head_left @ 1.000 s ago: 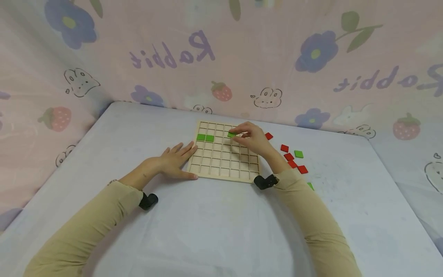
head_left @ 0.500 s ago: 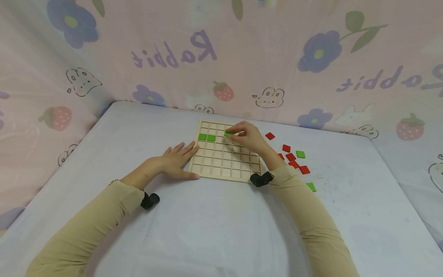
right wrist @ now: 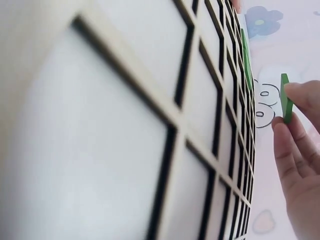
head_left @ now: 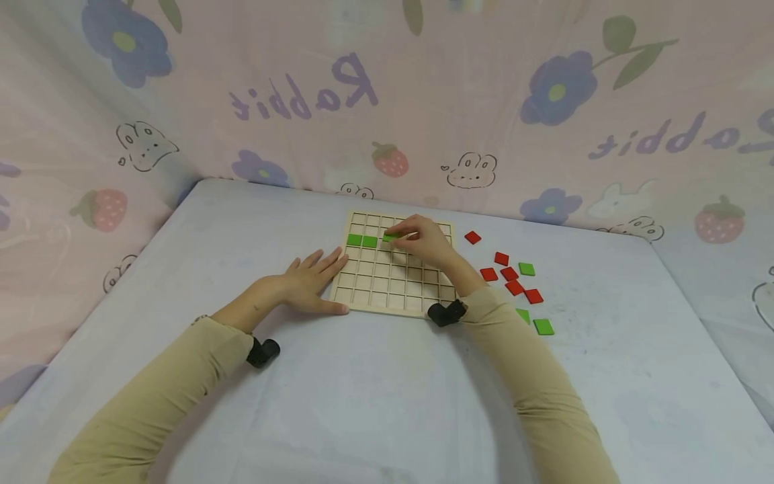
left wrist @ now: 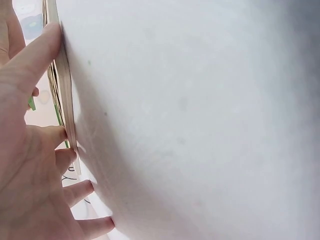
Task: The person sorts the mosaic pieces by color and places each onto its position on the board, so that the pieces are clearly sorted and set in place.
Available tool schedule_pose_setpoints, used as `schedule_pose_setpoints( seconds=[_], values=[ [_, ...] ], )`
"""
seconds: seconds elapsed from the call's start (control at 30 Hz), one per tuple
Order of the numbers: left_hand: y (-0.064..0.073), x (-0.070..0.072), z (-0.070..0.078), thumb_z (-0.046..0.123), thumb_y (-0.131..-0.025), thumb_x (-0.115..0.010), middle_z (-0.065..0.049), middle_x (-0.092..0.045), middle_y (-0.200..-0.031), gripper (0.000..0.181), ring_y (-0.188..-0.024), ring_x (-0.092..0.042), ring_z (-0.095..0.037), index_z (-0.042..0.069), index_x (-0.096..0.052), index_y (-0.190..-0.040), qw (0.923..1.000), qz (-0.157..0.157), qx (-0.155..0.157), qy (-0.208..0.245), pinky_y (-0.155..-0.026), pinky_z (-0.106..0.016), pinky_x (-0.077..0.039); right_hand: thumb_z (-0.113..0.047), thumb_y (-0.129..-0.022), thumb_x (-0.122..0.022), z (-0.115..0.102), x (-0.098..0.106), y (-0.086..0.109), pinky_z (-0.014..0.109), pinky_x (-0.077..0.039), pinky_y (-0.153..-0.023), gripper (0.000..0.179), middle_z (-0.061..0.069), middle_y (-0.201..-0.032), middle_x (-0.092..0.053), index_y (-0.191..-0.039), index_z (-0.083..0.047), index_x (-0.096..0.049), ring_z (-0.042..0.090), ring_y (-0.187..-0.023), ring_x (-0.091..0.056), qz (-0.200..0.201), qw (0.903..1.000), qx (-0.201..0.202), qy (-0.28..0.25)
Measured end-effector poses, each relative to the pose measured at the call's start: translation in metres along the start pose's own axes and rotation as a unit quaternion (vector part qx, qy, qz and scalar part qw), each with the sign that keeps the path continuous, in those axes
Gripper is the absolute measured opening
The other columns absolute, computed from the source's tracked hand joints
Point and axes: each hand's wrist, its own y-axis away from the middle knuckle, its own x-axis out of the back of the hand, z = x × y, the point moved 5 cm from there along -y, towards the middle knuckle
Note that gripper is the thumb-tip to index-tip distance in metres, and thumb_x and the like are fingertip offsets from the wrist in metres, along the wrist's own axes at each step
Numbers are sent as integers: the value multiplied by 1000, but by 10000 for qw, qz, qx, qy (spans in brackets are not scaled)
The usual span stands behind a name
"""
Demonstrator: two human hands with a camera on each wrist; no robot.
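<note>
A wooden grid board point(head_left: 387, 312) lies on the table, two green tiles point(head_left: 369, 241) sitting side by side in cells near its left edge. Between thumb and fingertips my right hand point(head_left: 426, 242) pinches another green tile point(right wrist: 286, 100), which the right wrist view shows held just off the board. In the head view that tile is to the right of the two placed ones. My left hand point(head_left: 308, 282) lies with fingers spread against the board's left side; its thumb and some fingertips touch the edge, as the left wrist view shows.
Right of the board lie several loose red tiles point(head_left: 514, 288) and a few green tiles point(head_left: 543, 327). One green tile is partly hidden by the right sleeve point(head_left: 514, 356). A printed cloth point(head_left: 411, 101) hangs behind the white table point(head_left: 363, 396).
My right hand has moved left over the board with its green tile, closer to the two placed tiles. More loose tiles show beside the right forearm. The left hand stays put.
</note>
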Motion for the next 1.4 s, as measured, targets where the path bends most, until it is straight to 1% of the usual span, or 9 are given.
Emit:
schedule_pose_setpoints(
  seconds=[0.27, 0.5, 0.63, 0.73, 0.93, 1.07, 1.23, 1.3, 1.4],
  values=[
    [0, 0, 1, 56, -89, -57, -13, 4, -162, 98, -146, 2, -45, 8, -3, -155, 10000, -3, -12, 10, -112, -68, -6, -13, -88, -69, 2, -7, -5, 36, -50, -92, 25, 10, -113, -61, -112, -7, -72, 22, -105, -58, 70, 9999, -48, -63],
    [0, 0, 1, 56, -89, -57, -13, 5, -162, 98, -146, 2, -45, 8, -3, -155, 10000, -18, -4, -21, -112, -68, -6, -18, -87, -71, 4, -12, -6, 38, -51, -92, 26, 8, -115, -61, -112, -12, -72, 23, -107, -60, 69, 9995, -289, -79],
    [0, 0, 1, 56, -90, -57, -13, 5, -162, 97, -146, 2, -45, 8, -3, -155, 10000, -19, -7, -31, -112, -68, -6, -17, -88, -71, 6, -13, -5, 38, -51, -92, 26, 8, -117, -61, -113, -11, -72, 24, -108, -61, 78, 9994, -334, -39],
    [0, -1, 1, 56, -90, -57, -12, 5, -162, 98, -146, 3, -44, 8, -3, -155, 10000, -22, -6, -24, -112, -68, -6, -16, -88, -70, 6, -13, -5, 39, -51, -92, 25, 8, -116, -61, -112, -9, -72, 24, -108, -60, 110, 9993, -347, -17],
    [0, -1, 1, 56, -89, -57, -12, 5, -162, 98, -146, 3, -44, 8, -2, -155, 10000, -16, 23, -20, -112, -67, -5, -14, -89, -68, 8, -13, -3, 37, -48, -85, 22, 8, -110, -62, -110, -9, -73, 23, -103, -57, 16, 9986, -496, 179],
    [0, 0, 1, 56, -89, -57, -12, 5, -162, 98, -146, 3, -44, 8, -2, -155, 10000, -10, 34, -28, -112, -67, -5, -14, -89, -68, 9, -14, -3, 33, -46, -82, 22, 8, -113, -61, -110, -10, -73, 22, -102, -56, -54, 9979, -572, 303],
    [1, 1, 1, 56, -90, -57, -12, 5, -162, 97, -146, 2, -44, 8, -3, -155, 10000, -1, 36, -19, -112, -67, -6, -12, -89, -67, 10, -13, -3, 30, -44, -76, 22, 10, -112, -60, -111, -8, -72, 21, -94, -54, -59, 9977, -609, 291],
    [1, 1, 2, 56, -89, -57, -12, 5, -162, 98, -146, 2, -44, 8, -3, -155, 10000, -4, 38, -19, -112, -67, -6, -11, -89, -67, 11, -14, -3, 30, -44, -75, 22, 10, -111, -60, -111, -8, -72, 20, -93, -54, -59, 9976, -639, 274],
    [1, 1, 2, 56, -89, -57, -12, 4, -162, 98, -146, 2, -44, 8, -3, -155, 10000, -8, 45, -17, -112, -67, -6, -10, -89, -67, 13, -14, -4, 30, -45, -78, 22, 9, -110, -60, -111, -9, -72, 20, -95, -55, -60, 9974, -670, 262]
  ],
)
